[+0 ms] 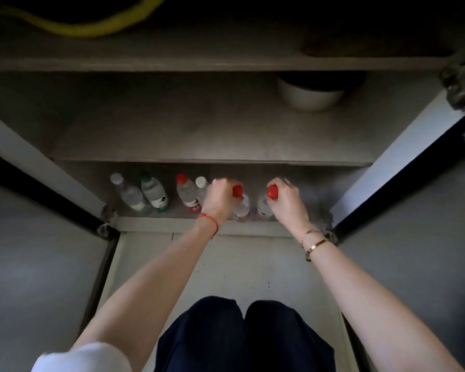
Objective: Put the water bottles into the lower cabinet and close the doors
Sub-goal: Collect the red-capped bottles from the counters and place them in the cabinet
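Several clear water bottles stand on the bottom shelf of the open lower cabinet. From the left: a white-capped bottle, a green-capped bottle, a red-capped bottle and a small white-capped bottle. My left hand grips the neck of a red-capped bottle. My right hand grips the neck of another red-capped bottle. Both held bottles stand upright side by side on the shelf, right of the others.
Both cabinet doors are swung wide open, the left door and the right door. A middle shelf holds a white bowl. A yellow item lies on the top shelf. My knees are over pale floor.
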{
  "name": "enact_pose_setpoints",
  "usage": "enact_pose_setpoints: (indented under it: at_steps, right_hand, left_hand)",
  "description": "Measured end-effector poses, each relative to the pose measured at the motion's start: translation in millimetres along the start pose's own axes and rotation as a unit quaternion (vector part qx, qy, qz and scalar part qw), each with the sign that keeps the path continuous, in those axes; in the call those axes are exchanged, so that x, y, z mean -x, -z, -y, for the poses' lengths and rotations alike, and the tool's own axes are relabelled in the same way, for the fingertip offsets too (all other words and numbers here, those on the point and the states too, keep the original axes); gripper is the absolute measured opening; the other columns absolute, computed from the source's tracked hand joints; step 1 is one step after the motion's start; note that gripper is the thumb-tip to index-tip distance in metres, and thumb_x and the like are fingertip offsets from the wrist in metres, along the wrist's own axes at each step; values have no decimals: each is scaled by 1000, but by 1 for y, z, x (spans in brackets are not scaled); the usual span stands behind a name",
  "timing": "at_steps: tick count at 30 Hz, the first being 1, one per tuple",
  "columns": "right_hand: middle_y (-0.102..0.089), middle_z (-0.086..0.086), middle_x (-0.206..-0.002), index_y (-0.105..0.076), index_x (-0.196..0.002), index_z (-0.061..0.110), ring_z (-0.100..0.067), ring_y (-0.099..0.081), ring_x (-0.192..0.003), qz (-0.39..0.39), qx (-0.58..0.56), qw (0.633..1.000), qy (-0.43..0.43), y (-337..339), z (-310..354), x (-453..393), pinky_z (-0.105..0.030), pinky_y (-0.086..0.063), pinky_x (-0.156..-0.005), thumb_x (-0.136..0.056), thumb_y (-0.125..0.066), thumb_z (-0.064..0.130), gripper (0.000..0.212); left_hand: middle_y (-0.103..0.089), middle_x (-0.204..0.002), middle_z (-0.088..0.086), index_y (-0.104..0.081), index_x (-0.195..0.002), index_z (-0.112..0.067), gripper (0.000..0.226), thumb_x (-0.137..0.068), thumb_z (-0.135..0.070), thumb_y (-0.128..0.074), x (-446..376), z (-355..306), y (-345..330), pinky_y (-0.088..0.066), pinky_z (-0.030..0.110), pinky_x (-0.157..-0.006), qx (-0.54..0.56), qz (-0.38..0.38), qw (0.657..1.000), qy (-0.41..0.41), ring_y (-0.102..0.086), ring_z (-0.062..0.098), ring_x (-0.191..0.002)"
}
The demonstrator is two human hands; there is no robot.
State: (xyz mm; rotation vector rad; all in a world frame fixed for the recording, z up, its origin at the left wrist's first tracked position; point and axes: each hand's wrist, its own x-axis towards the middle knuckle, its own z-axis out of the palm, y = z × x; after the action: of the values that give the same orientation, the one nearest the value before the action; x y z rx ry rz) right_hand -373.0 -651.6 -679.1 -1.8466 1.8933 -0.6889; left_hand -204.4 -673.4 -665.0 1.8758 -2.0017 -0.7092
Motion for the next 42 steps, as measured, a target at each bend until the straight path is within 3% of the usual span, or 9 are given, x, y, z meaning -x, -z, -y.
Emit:
enact_pose_setpoints:
  at_steps: [5, 12, 19, 27, 36, 42]
  right_hand:
    - [-62, -11, -106, -62, -103, 9, -29, -61, -93, 12, 4, 1000, 3, -19, -17, -24, -31, -49, -74, -82, -68, 7, 23]
    - [-63, -13, -107, -62, -104, 7, -29, -62, -93, 19, 11, 1000, 3, -39, -26, -44, -27, -45, -73, -82, -66, 3, 24]
    - [-62, -15, -118, -59, -118, 8, -31, -62, -105, 13, 6, 1000, -16, -44, -33, -55, -38, -54, -90, -86, -65, 7, 33]
    - [-59, -14, -123, -47, -134, 14, -29, -56, -115, -11, -45, 998, -34, -49, -40, -45, -31, -47, -89, -91, -62, 20, 46]
    - [-56, -5, -129, -49, -133, 15, -24, -43, -126, -42, -40, 998, 3, -41, -38, -20, -32, -39, -101, -90, -62, 23, 46]
    - [-56, -7, -132, -50, -133, 10, -26, -43, -126, -37, 10, 998, 44, -35, -25, -6, -37, -39, -106, -89, -62, 22, 47]
  left_hand:
    - [-73, -84, 12, -74, -87, -12, 17, -81, -5, -59, -22, 8, -23, -59, 36, -74, -17, -18, 1000, -18, -69, 28, -80]
    - [-73, -83, 9, -73, -87, -16, 12, -84, -9, -63, -46, 10, -45, -58, 34, -78, -32, 1, 999, -23, -69, 27, -82]
    - [-74, -90, 10, -73, -99, -19, 20, -87, -8, -61, -59, 12, -60, -59, 37, -79, -25, -22, 999, -39, -70, 28, -84]
    - [-67, -119, 11, -63, -126, -18, 46, -82, -9, -69, -54, 12, -60, -55, 39, -90, -8, -43, 998, -38, -66, 31, -104]
    - [-61, -128, 12, -55, -133, -11, 53, -82, -8, -70, -23, 21, -45, -53, 36, -95, 30, -101, 994, -39, -60, 29, -116]
    - [-63, -126, 9, -60, -128, -13, 47, -82, -8, -69, 11, 26, -33, -53, 33, -91, 49, -125, 991, -29, -64, 27, -111]
